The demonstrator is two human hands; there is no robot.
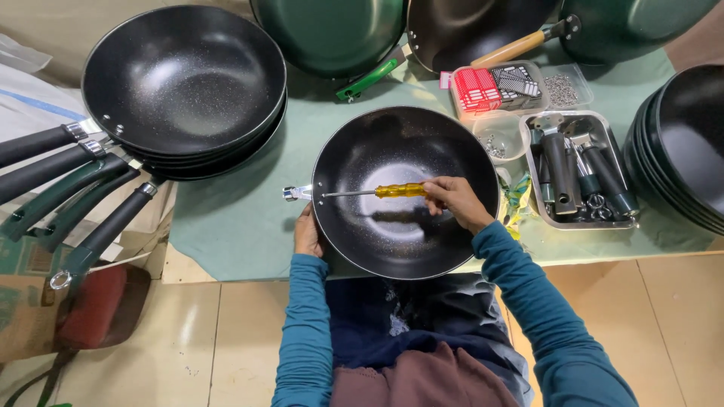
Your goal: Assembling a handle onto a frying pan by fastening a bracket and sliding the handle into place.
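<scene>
A desk (241,218) is standing under a pale green cloth (226,203), its light wooden edge showing at the near left corner. Below it a floor (188,339) of cream tiles with thin dark joints is catching a soft sheen from light overhead. At the left, a red stool (94,305) is sitting partly beneath the desk, beside a brown cardboard box (23,316).
</scene>
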